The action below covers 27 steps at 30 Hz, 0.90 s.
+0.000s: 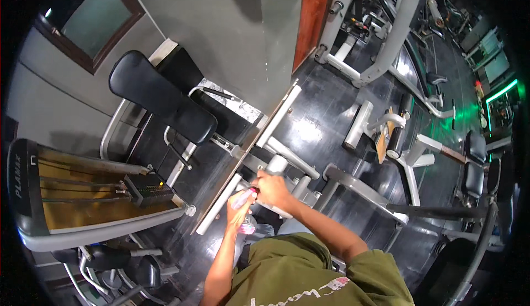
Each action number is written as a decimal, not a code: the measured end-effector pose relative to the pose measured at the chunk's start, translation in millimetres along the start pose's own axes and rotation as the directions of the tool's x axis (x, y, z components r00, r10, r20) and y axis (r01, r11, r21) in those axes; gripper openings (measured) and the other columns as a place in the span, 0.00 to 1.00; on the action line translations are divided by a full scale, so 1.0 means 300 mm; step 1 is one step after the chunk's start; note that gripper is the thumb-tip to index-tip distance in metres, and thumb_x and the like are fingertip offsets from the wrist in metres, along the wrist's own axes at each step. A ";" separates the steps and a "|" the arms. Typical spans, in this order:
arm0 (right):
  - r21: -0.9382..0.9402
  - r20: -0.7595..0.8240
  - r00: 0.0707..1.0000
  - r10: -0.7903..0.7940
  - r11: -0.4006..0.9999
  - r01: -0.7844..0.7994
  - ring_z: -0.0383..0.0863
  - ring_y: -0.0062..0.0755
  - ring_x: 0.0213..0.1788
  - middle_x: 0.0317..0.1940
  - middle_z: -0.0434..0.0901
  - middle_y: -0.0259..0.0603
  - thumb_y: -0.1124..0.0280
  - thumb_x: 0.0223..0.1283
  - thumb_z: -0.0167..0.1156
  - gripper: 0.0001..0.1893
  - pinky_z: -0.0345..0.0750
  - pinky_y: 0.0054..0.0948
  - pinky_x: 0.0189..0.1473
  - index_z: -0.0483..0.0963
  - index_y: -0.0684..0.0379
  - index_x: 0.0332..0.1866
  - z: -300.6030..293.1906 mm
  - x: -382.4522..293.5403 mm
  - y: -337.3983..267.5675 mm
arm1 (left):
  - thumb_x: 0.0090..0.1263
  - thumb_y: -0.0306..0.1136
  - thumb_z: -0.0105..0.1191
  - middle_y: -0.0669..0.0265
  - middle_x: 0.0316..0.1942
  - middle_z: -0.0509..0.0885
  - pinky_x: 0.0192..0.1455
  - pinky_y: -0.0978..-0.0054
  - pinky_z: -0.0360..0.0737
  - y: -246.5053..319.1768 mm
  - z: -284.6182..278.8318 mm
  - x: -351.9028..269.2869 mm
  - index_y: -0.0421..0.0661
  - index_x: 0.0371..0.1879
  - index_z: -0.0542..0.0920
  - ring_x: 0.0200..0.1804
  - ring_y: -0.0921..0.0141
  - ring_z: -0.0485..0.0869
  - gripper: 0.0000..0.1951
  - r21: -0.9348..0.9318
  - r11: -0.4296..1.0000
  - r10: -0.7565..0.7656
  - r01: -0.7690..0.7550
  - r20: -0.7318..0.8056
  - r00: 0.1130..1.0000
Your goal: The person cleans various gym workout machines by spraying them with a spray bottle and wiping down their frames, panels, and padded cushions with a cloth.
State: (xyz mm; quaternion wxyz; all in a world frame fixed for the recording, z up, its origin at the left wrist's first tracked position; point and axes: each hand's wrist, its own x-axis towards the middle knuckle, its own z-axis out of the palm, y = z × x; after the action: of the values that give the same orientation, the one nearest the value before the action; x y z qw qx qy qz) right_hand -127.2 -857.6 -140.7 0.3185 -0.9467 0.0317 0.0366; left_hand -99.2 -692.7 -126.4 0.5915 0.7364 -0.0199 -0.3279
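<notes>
In front of my body, my left hand (239, 206) is closed around the upper part of what looks like a spray bottle (247, 227), clear with pink parts. The bottle's pink tip reaches up beside my right hand (271, 188). My right hand has curled fingers close to that tip, over the white metal frame (276, 164) of a leg press machine or similar; whether it grips anything is hidden. Just beyond both hands runs the machine's upright plate (244, 155), seen edge-on, with white tubes along it. On its far side is a black padded seat (192, 119).
A weight stack (149, 190) in a grey housing (103, 237) stands at the left. Grey and dark wall panels (223, 28) rise ahead. To the right are a curved grey rail (360, 190), a bench with rollers (395, 142) and a large white machine frame (385, 65).
</notes>
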 end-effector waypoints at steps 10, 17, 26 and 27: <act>-0.507 0.228 0.972 0.051 0.859 0.073 0.86 0.49 0.43 0.38 0.84 0.47 0.62 0.49 0.63 0.12 0.81 0.45 0.46 0.85 0.59 0.34 0.021 0.266 0.086 | 0.65 0.34 0.62 0.65 0.30 0.86 0.25 0.79 0.74 -0.077 -0.052 -0.091 0.41 0.36 0.82 0.23 0.76 0.79 0.09 -0.128 0.991 0.045 -0.044 0.006 0.999; -0.270 0.744 0.668 -0.010 0.911 0.313 0.80 0.42 0.60 0.58 0.80 0.43 0.57 0.55 0.53 0.20 0.77 0.49 0.57 0.84 0.51 0.49 -0.062 0.366 0.052 | 0.66 0.31 0.59 0.63 0.30 0.86 0.29 0.78 0.75 -0.128 -0.070 -0.140 0.41 0.34 0.81 0.24 0.75 0.80 0.06 -0.215 0.976 0.017 -0.027 -0.049 0.999; -0.631 0.528 0.805 0.272 0.759 0.157 0.76 0.32 0.64 0.63 0.77 0.33 0.58 0.61 0.54 0.23 0.63 0.55 0.67 0.77 0.43 0.62 0.202 0.427 0.183 | 0.67 0.30 0.58 0.65 0.29 0.85 0.29 0.80 0.74 -0.080 -0.086 -0.229 0.41 0.33 0.82 0.25 0.77 0.79 0.05 -0.168 0.985 -0.047 0.034 -0.076 0.996; -0.638 0.553 0.785 0.280 0.749 0.182 0.76 0.33 0.64 0.63 0.77 0.34 0.57 0.59 0.55 0.24 0.63 0.52 0.68 0.77 0.44 0.63 0.212 0.436 0.194 | 0.67 0.30 0.58 0.66 0.29 0.85 0.28 0.80 0.74 -0.077 -0.082 -0.239 0.42 0.33 0.81 0.25 0.77 0.79 0.05 -0.182 0.983 -0.019 0.004 -0.081 0.997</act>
State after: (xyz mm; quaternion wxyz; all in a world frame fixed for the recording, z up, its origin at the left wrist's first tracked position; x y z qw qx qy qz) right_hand -5.1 -870.2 -237.8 -0.0463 -0.9291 -0.0629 0.3615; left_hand -151.1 -634.6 -111.8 0.6548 0.6922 0.0387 -0.3010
